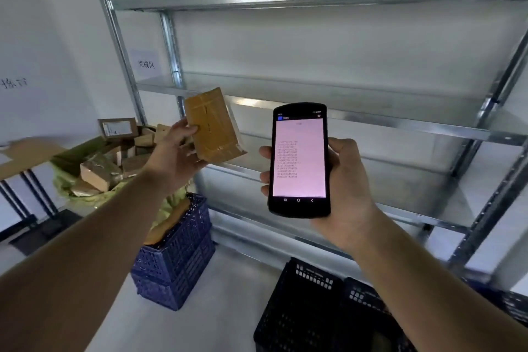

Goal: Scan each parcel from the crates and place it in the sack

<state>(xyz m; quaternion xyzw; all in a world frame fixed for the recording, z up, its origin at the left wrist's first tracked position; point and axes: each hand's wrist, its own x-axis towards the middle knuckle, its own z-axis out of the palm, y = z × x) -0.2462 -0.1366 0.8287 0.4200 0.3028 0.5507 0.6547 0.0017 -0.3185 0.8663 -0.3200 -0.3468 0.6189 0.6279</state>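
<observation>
Brown cardboard, taped over, makes up the parcel (213,126) that our left hand (174,151) holds up by its lower left edge, thumb on the face and fingers curled behind, in front of the metal shelves (343,88). Our right hand (347,177) is wrapped round a black scanner (298,160), which stands upright just right of the parcel and apart from it, its pink screen showing rows of digits. Behind and below the left hand, a green sack (61,181) lies open with other parcels (95,177) heaped in it. 2 blue crates (177,260) stand stacked on the floor just beside the sack, and a black crate (300,308) sits under the right forearm.
</observation>
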